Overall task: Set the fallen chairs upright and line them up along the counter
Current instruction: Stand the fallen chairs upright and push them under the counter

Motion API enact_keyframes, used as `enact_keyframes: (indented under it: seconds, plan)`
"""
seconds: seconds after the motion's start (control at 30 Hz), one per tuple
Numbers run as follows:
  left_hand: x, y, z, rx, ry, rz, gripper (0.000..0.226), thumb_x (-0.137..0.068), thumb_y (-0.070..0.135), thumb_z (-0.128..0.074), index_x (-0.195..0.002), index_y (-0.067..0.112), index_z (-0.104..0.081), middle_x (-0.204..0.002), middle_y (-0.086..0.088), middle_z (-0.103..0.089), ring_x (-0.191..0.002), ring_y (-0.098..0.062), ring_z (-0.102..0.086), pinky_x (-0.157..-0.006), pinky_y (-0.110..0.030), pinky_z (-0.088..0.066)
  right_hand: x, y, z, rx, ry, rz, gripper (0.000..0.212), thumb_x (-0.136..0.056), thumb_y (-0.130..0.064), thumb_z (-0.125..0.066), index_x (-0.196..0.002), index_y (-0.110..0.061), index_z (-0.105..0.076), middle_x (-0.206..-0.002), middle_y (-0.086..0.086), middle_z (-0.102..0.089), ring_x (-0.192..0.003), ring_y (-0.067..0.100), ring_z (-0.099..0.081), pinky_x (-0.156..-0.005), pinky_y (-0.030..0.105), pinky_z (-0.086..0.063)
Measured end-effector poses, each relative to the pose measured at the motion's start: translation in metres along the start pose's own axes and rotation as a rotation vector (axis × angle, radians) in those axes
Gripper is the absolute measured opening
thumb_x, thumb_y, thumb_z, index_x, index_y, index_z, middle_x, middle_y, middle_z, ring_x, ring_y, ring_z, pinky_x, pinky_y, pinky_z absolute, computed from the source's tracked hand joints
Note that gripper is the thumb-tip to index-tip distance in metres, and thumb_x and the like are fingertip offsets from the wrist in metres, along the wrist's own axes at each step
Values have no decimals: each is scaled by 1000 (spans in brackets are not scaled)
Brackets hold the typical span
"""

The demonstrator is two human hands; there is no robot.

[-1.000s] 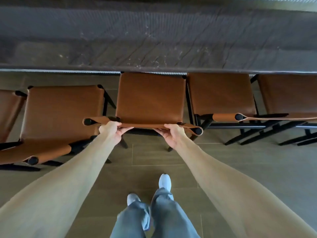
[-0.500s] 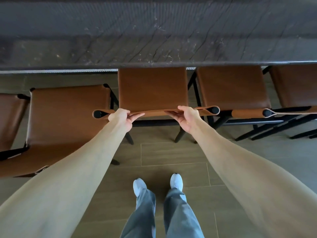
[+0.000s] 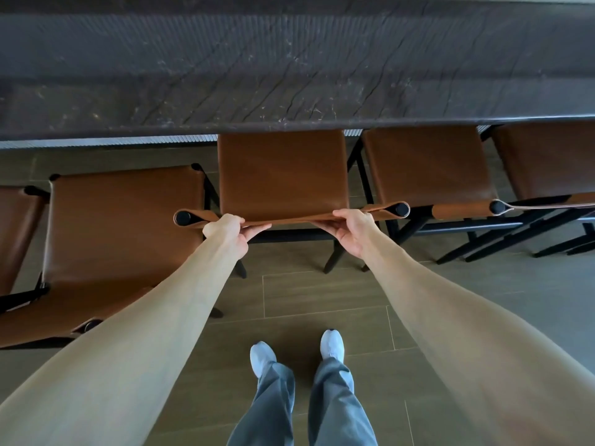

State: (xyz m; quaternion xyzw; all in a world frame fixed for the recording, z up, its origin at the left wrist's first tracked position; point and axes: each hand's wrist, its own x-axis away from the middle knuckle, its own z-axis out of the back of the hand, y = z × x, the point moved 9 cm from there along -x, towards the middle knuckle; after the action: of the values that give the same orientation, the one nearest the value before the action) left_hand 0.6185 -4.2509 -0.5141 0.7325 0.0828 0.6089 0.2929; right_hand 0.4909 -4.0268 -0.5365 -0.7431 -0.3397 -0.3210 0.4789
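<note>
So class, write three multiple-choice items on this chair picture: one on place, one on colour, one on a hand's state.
1. Where is the held chair's front edge?
A. under the counter
B. out in the room
C. on the counter

2. What colour are the chair seats?
A. white
B. green
C. brown

3. What is the left hand doing?
A. hanging free
B. gripping the backrest
C. pressing the counter

Answers: 1 A, the counter edge covers the seat's front; 2 C, all the seats are tan-brown leather; 3 B, the fingers curl round the backrest, as do those of the right hand.
</note>
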Motion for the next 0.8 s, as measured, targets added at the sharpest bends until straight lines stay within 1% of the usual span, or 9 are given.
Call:
enact_keyframes:
  seconds: [0.07,0.13,0.2,0.23,0.3,0.4,0.6,0.7,0.8]
  plan:
    - [-2,3,-1,-1,-4,0,33,-91,-23,-45,-118,-7,-54,-124,-32,-56,-83,-58,-60,-58,-63,-59,0,-1,0,12,10,6,44,-99,16,-41,-141,4,-42,-131,34,-58,-109,49,-66,-66,54,-64]
    - [-2,5,-1,13,-9,5,28,-90,-24,-44,-107,-5,-55,-124,-31,-55,-80,-58,-59,-58,-64,-57,2,-1,-1,10,19,10,44,-99,16,-41,-141,4,-43,-131,33,-58,-109,49,-66,-64,52,-64]
    - [-2,5,-4,39,-21,17,27,-89,-26,-42,-94,-1,-52,-123,-32,-53,-75,-59,-56,-60,-68,-54,1,-2,-2,1,12,7,45,-99,16,-40,-141,3,-43,-132,33,-58,-110,49,-66,-66,54,-64]
    - [-2,5,-3,54,-18,18,27,-89,-26,-43,-92,-1,-52,-122,-33,-53,-72,-59,-56,-63,-69,-54,2,-1,-3,-3,10,5,45,-99,17,-40,-142,3,-43,-131,34,-58,-110,50,-66,-69,55,-63]
    - [-3,4,-3,65,-21,24,25,-88,-26,-44,-94,-3,-53,-122,-34,-54,-69,-59,-58,-70,-68,-56,2,-1,-3,3,13,8,46,-98,17,-39,-142,4,-42,-131,35,-59,-110,50,-66,-71,57,-63]
    - [-8,3,-4,88,-22,31,26,-88,-26,-45,-96,-3,-52,-120,-33,-54,-71,-59,-58,-69,-67,-56,-1,-4,-4,7,21,11,45,-99,17,-40,-141,4,-43,-130,34,-59,-110,50,-66,-73,58,-63]
    - [-13,4,-12,119,-39,68,24,-91,-23,-44,-96,-1,-52,-123,-32,-56,-73,-56,-60,-78,-66,-56,-10,-7,-8,-34,43,18,43,-99,16,-40,-140,3,-41,-128,34,-59,-103,50,-69,-71,56,-63]
    - [-12,5,-13,131,-44,68,24,-90,-24,-45,-91,0,-52,-122,-32,-55,-74,-58,-58,-78,-67,-56,-12,-7,-8,-34,58,27,42,-99,16,-40,-139,3,-42,-128,34,-59,-101,50,-70,-69,55,-63]
    - [-11,5,-13,99,-43,55,23,-91,-22,-46,-94,0,-53,-120,-31,-56,-75,-55,-60,-76,-66,-57,-11,-9,-7,-15,61,19,40,-100,14,-42,-138,3,-41,-127,35,-60,-101,50,-70,-71,55,-63]
